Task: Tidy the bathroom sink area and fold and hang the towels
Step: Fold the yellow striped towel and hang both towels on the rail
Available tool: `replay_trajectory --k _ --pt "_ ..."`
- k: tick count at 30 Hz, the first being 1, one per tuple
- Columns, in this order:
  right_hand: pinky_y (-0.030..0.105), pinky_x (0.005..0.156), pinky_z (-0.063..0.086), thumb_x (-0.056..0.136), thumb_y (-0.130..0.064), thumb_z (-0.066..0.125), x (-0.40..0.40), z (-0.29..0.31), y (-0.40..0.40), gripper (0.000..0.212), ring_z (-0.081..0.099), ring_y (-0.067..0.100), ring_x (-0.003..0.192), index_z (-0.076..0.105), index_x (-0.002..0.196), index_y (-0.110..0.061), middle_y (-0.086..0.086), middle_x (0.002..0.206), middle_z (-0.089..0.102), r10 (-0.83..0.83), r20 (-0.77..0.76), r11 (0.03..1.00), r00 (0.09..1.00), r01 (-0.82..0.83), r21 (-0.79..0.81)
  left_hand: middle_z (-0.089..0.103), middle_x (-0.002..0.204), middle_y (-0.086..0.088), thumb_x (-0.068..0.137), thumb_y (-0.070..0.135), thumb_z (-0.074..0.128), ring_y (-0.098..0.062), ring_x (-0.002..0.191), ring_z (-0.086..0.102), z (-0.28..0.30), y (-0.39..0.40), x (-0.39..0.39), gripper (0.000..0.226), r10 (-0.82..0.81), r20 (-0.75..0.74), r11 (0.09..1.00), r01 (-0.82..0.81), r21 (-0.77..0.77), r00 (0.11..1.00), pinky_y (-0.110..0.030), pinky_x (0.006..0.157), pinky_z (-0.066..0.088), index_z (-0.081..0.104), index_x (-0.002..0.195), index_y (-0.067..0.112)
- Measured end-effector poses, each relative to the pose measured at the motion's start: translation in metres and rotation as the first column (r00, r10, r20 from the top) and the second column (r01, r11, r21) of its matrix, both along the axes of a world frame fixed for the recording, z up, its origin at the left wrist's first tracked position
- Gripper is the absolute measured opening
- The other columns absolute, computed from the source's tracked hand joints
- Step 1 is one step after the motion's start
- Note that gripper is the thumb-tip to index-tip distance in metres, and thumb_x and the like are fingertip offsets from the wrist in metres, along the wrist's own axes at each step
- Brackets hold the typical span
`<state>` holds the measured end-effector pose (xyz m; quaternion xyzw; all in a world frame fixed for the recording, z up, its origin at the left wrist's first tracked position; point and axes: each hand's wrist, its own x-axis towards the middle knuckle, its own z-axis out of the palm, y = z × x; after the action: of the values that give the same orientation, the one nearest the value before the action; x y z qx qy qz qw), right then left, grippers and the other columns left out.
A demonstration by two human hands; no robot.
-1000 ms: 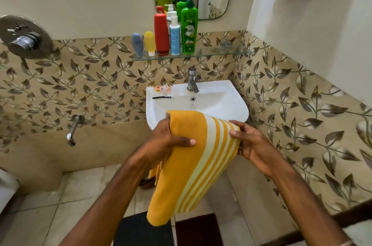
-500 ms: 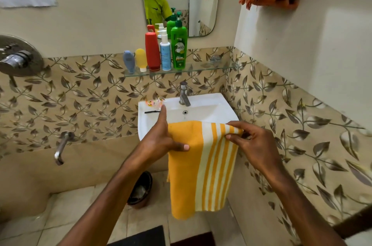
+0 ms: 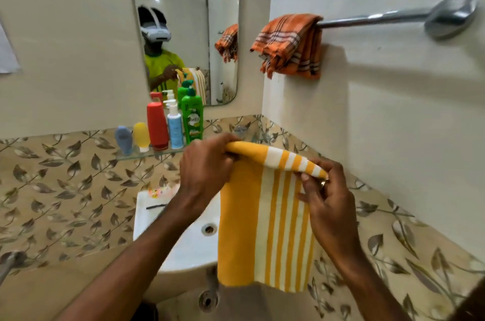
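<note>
While the folded yellow-and-white striped towel (image 3: 265, 221) hangs in the centre of the frame, its top fold is pinched at the left end by the left hand (image 3: 207, 173) and at the right end by the right hand (image 3: 325, 197), both closed tight on the cloth. The towel is held in front of the white sink (image 3: 181, 239), covering its right side. In the upper right, an orange checked towel (image 3: 291, 45) is draped over the left end of a chrome towel bar (image 3: 380, 17). At centre left, bottles are lined up on a glass shelf (image 3: 131, 154) below the mirror (image 3: 183, 5): red bottle (image 3: 157, 125), green bottle (image 3: 193, 119).
</note>
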<state>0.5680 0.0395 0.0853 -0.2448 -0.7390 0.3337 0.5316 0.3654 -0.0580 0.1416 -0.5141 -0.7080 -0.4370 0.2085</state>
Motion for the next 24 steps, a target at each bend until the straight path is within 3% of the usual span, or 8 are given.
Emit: replay_trajectory --k 3,5,9,16,18,20,21,24 --pt "0.017 0.089 0.055 0.096 -0.013 0.068 -0.004 0.027 0.01 0.063 0.06 -0.006 0.111 0.031 0.135 -0.047 -0.025 0.135 0.051 0.036 0.038 0.991 0.999 -0.041 0.131 0.07 0.114 -0.005 0.089 0.001 0.066 -0.017 0.089 0.072 0.04 0.03 -0.007 0.041 -0.229 0.163 0.962 0.198 0.186 0.96 -0.039 0.069 0.064 0.065 0.124 0.022" --pt "0.005 0.091 0.045 0.092 -0.01 0.07 -0.002 0.061 0.026 0.076 0.056 -0.003 0.117 0.023 0.141 -0.044 -0.014 0.149 0.043 -0.019 0.037 0.95 0.999 0.006 0.314 0.06 0.13 -0.003 0.09 0.0 0.066 -0.016 0.107 0.066 0.074 0.053 -0.002 0.049 -0.38 0.173 0.904 0.324 0.28 0.909 -0.037 0.081 0.063 0.058 0.132 0.024" --pt "0.033 0.081 0.053 0.088 -0.01 0.07 -0.003 0.127 0.047 0.089 0.066 0.039 0.112 0.011 0.149 -0.039 0.019 0.153 0.041 -0.168 0.061 0.826 0.984 0.107 0.554 0.04 0.152 -0.003 0.092 -0.006 0.061 -0.011 0.135 0.049 0.123 0.077 0.008 0.074 -0.637 0.146 0.752 0.568 0.333 0.757 -0.026 0.093 0.056 0.033 0.145 0.037" --pt "0.054 0.081 0.059 0.093 -0.009 0.063 -0.004 0.253 0.1 0.102 0.061 0.045 0.117 -0.011 0.156 -0.043 0.022 0.154 0.038 -0.49 0.089 0.602 0.867 0.263 0.754 0.022 0.161 -0.015 0.093 -0.004 0.055 -0.014 0.145 0.032 0.233 0.188 0.012 0.093 -0.808 0.037 0.57 0.764 0.302 0.588 -0.039 0.106 0.049 -0.005 0.156 0.027" --pt "0.051 0.082 0.058 0.095 -0.014 0.06 -0.007 0.271 0.114 0.099 0.056 0.045 0.123 -0.009 0.157 -0.048 0.021 0.163 0.021 -0.644 0.16 0.544 0.748 0.301 0.783 0.021 0.162 -0.018 0.094 -0.002 0.056 -0.017 0.147 0.029 0.25 0.22 0.02 0.099 -0.801 0.029 0.587 0.775 0.233 0.598 -0.043 0.114 0.04 -0.018 0.155 0.023" --pt "0.049 0.089 0.053 0.095 -0.022 0.061 -0.011 0.284 0.127 0.093 0.052 0.043 0.13 -0.003 0.159 -0.044 0.021 0.165 0.014 -0.781 0.294 0.533 0.551 0.342 0.774 0.017 0.164 -0.017 0.096 0.0 0.055 -0.009 0.147 0.023 0.255 0.249 0.025 0.104 -0.773 0.031 0.632 0.765 0.123 0.633 -0.024 0.116 0.031 -0.032 0.149 0.019" --pt "0.048 0.092 0.051 0.095 -0.025 0.061 -0.013 0.289 0.133 0.086 0.051 0.042 0.132 0.006 0.16 -0.038 0.021 0.164 0.018 -0.811 0.349 0.535 0.469 0.354 0.767 0.018 0.163 -0.016 0.097 0.003 0.054 -0.007 0.146 0.024 0.252 0.26 0.029 0.105 -0.759 0.07 0.651 0.756 0.069 0.647 -0.017 0.112 0.03 -0.037 0.146 0.019" --pt "0.039 0.085 0.047 0.095 -0.031 0.062 -0.019 0.3 0.148 0.053 0.058 0.035 0.125 0.042 0.143 -0.02 0.015 0.14 0.055 -0.818 0.439 0.556 0.371 0.317 0.768 0.039 0.156 -0.012 0.102 0.029 0.049 -0.025 0.141 0.043 0.231 0.282 0.03 0.093 -0.68 0.128 0.722 0.69 -0.052 0.722 -0.023 0.11 0.031 -0.03 0.151 0.022"
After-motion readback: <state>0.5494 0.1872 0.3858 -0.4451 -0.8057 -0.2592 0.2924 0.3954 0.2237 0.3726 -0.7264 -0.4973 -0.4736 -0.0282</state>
